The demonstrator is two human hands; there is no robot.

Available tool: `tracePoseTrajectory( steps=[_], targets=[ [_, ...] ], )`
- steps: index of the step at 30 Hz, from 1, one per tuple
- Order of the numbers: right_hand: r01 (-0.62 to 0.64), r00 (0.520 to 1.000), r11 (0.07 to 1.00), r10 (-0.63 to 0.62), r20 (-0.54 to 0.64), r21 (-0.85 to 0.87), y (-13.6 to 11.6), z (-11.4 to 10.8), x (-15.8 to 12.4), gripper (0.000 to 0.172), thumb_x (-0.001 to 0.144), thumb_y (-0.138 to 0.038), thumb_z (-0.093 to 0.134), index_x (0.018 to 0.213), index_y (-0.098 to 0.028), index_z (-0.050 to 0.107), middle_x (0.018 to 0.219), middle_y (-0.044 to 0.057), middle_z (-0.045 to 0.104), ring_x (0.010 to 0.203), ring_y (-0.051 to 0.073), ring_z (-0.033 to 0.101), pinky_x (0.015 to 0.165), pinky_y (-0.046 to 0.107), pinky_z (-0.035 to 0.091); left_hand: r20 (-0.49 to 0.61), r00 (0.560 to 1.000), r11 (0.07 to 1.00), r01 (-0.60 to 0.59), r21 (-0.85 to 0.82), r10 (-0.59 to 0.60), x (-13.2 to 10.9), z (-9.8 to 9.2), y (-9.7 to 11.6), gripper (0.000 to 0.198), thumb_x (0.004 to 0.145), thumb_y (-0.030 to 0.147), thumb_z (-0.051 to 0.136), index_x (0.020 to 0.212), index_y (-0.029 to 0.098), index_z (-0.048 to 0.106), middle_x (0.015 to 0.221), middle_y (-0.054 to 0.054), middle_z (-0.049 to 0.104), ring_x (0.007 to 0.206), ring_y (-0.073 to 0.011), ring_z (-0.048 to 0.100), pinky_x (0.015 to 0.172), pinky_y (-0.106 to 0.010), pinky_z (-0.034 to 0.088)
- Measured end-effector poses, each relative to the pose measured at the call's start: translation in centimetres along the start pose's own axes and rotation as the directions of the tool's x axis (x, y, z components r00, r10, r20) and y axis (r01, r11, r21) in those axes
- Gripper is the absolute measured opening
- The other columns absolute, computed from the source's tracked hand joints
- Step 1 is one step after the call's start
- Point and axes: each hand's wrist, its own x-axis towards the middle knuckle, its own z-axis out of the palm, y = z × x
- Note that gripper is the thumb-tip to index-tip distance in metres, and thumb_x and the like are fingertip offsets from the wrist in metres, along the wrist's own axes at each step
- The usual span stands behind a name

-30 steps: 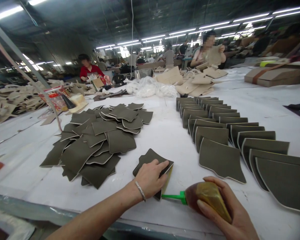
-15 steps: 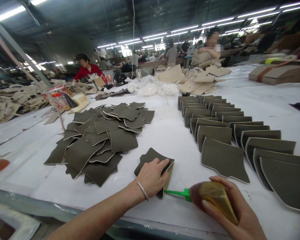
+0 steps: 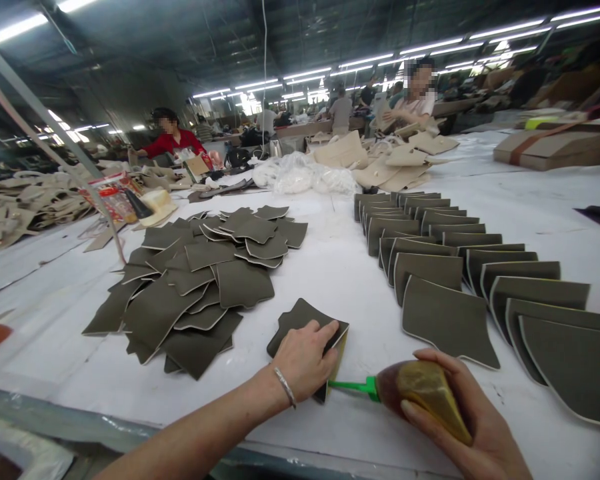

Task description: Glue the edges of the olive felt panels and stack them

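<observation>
My left hand (image 3: 304,357), wearing a silver bracelet, lies on a dark olive-grey leather-like piece (image 3: 300,315), pressing it to the table with fingers spread and the index finger stretched toward its right corner. A yellowish strip (image 3: 341,350) shows along that piece's right edge. Wrapped round a squeeze bottle (image 3: 423,393) of amber liquid, my right hand (image 3: 473,417) holds it tilted on its side. Its green nozzle (image 3: 350,385) points left, the tip at the piece's lower right edge. Whether liquid is coming out I cannot tell.
A loose heap of similar pieces (image 3: 200,273) lies left on the white-covered table (image 3: 325,267). Overlapping rows of pieces (image 3: 445,307) stretch along the right. Clear plastic bags (image 3: 300,175), beige parts (image 3: 343,150) and a metal pole (image 3: 87,157) stand farther back, with co-workers beyond.
Both hands, the held piece and the bottle keep nearly the same places; the view has shifted slightly. In the background, the co-worker in red has stretched an arm out to the left.
</observation>
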Motion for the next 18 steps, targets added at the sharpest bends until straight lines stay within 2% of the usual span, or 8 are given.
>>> tracePoseTrajectory(
  steps=[7, 9, 14, 18],
  targets=[
    [0.047, 0.990, 0.996, -0.056, -0.128, -0.070, 2.1, -1.2, 4.1, 0.054, 0.076, -0.056, 0.072, 0.118, -0.029, 0.052, 0.110, 0.002, 0.058, 0.095, 0.026, 0.059, 0.081, 0.034, 0.045, 0.010, 1.000, 1.000, -0.013, -0.007, 0.013, 0.3, 0.1, 0.0, 0.048, 0.093, 0.031, 0.038, 0.140, 0.028, 0.050, 0.104, -0.006, 0.063, 0.094, -0.0252, 0.064, 0.081, -0.036, 0.049],
    [0.041, 0.990, 0.998, -0.048, -0.133, -0.056, 2.2, -1.1, 4.0, 0.057, 0.074, -0.056, 0.074, 0.118, -0.029, 0.052, 0.108, 0.002, 0.059, 0.093, 0.026, 0.060, 0.079, 0.033, 0.047, 0.023, 1.000, 1.000, -0.009, -0.007, 0.009, 0.4, 0.0, 0.0, 0.048, 0.093, 0.031, 0.037, 0.140, 0.029, 0.049, 0.104, -0.005, 0.063, 0.093, -0.0247, 0.064, 0.081, -0.036, 0.049],
    [-0.021, 0.999, 1.000, 0.020, -0.051, -0.015, 1.8, -0.7, 3.3, 0.050, 0.080, -0.056, 0.067, 0.118, -0.028, 0.053, 0.103, 0.001, 0.063, 0.089, 0.024, 0.061, 0.077, 0.030, 0.048, 0.036, 0.999, 1.000, -0.013, -0.009, 0.014, 0.5, -0.1, -0.2, 0.049, 0.093, 0.031, 0.038, 0.141, 0.029, 0.048, 0.104, -0.005, 0.063, 0.092, -0.0246, 0.064, 0.081, -0.036, 0.049],
    [0.001, 0.991, 1.000, -0.001, -0.131, 0.003, 2.5, -1.1, 4.4, 0.058, 0.074, -0.056, 0.074, 0.120, -0.028, 0.052, 0.106, 0.002, 0.062, 0.092, 0.026, 0.061, 0.077, 0.031, 0.048, 0.026, 1.000, 1.000, -0.017, -0.017, 0.018, 0.5, 0.1, -0.3, 0.049, 0.092, 0.029, 0.038, 0.140, 0.029, 0.049, 0.104, -0.005, 0.063, 0.094, -0.0251, 0.064, 0.082, -0.036, 0.049]
  ],
)
